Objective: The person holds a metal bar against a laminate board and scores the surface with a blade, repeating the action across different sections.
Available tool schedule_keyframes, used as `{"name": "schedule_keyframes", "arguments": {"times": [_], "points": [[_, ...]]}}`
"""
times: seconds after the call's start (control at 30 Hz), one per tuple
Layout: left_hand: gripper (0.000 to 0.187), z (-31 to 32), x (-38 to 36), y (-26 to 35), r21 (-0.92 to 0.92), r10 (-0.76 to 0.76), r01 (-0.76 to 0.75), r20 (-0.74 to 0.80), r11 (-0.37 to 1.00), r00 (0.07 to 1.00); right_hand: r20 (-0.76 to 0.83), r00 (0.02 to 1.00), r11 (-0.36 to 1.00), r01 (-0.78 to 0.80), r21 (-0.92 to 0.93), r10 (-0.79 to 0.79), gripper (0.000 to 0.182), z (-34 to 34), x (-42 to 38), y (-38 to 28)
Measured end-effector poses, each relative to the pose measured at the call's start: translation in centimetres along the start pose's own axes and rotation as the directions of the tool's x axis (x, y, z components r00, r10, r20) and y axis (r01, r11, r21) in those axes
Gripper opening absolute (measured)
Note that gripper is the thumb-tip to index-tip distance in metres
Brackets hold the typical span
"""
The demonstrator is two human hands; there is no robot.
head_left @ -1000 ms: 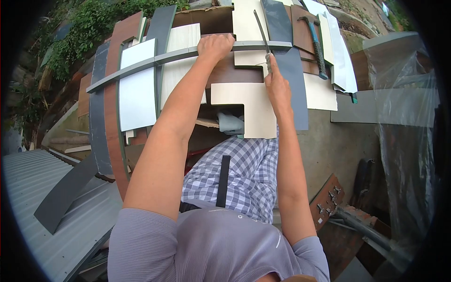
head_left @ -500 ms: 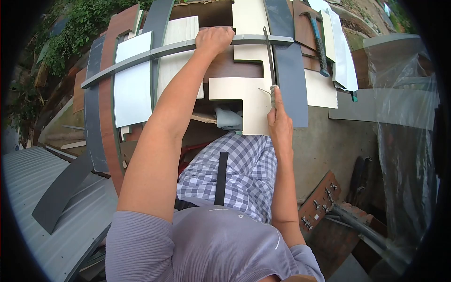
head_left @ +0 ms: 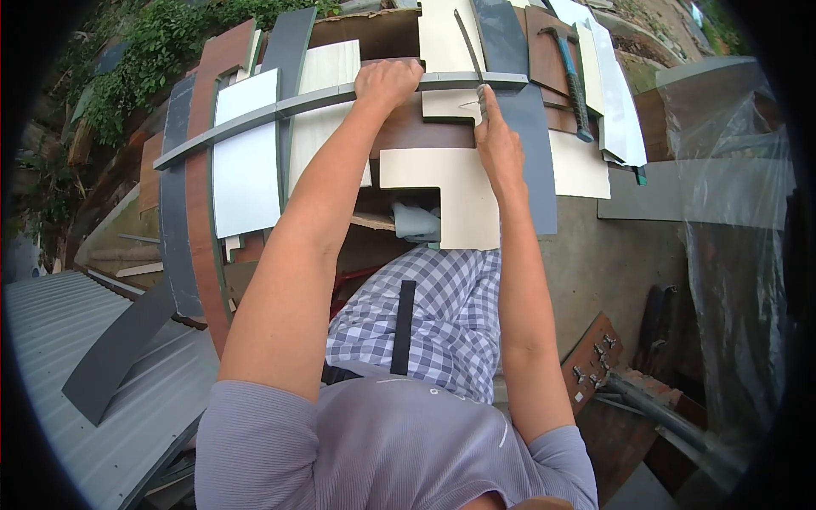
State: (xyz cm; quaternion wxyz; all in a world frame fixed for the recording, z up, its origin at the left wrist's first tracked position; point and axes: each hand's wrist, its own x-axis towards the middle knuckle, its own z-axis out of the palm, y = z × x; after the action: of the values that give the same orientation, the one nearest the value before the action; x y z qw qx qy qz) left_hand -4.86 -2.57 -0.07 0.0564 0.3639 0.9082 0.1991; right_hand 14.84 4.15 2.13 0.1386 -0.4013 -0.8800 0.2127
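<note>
My left hand [head_left: 388, 82] is closed around a long grey strip [head_left: 319, 99] that lies crosswise over several boards. My right hand [head_left: 498, 136] grips the handle of a thin saw [head_left: 469, 42], whose blade points away from me and crosses the strip near its right end. Beneath the saw is a cream board [head_left: 450, 30], and a notched cream board [head_left: 466, 189] lies closer to my body. A dark blue-grey board [head_left: 534, 153] runs just right of my right hand.
A hammer [head_left: 573, 81] with a blue and black handle lies on boards at the right. Clear plastic sheeting [head_left: 731, 238] hangs at the far right. A brown board with metal fittings [head_left: 592, 361] is lower right. Corrugated metal [head_left: 51, 331] is at the left.
My right hand has moved forward with the saw, from near the front edge of the boards up close to the strip. My left hand still holds the strip in nearly the same place.
</note>
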Motion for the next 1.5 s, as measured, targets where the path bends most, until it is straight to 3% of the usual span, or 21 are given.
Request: {"name": "schedule_keyframes", "arguments": {"times": [0.2,0.33,0.67,0.8,1.13,1.27,1.5], "points": [[0.056,0.2,-0.2,0.1,0.015,0.01,-0.009,-0.089,1.0,0.996,0.035,0.999,1.0,-0.027,0.004,0.027,0.057,-0.4,-1.3,0.1],[0.057,-0.1,-0.1,0.1,-0.008,-0.007,0.007,0.002,1.0,1.0,0.065,0.995,0.997,-0.072,0.027,0.07,0.058,-0.9,-4.5,0.8],[0.057,0.3,-0.1,0.0,-0.012,0.019,-0.019,-0.046,1.0,0.999,0.081,0.989,0.988,-0.133,0.075,0.127,0.057,-2.1,-11.4,2.1],[0.055,-0.1,-0.3,0.2,0.015,0.007,-0.007,-0.034,1.0,0.999,0.125,0.977,0.981,-0.181,0.068,0.172,0.059,-2.8,-10.3,2.1],[0.056,0.1,0.0,0.0,0.035,0.019,-0.018,-0.029,0.999,0.999,0.039,0.999,1.0,-0.025,0.001,0.025,0.057,-1.2,-1.3,0.4],[0.058,0.5,0.2,-0.2,-0.011,0.032,-0.032,-0.025,0.999,0.999,0.044,0.999,0.997,-0.023,-0.068,0.026,0.057,-0.5,-1.0,0.1],[0.052,-0.1,-0.2,0.3,0.018,-0.008,0.009,-0.043,1.0,0.999,0.032,0.999,1.0,-0.024,-0.02,0.025,0.057,-1.3,-3.6,0.5]]}}
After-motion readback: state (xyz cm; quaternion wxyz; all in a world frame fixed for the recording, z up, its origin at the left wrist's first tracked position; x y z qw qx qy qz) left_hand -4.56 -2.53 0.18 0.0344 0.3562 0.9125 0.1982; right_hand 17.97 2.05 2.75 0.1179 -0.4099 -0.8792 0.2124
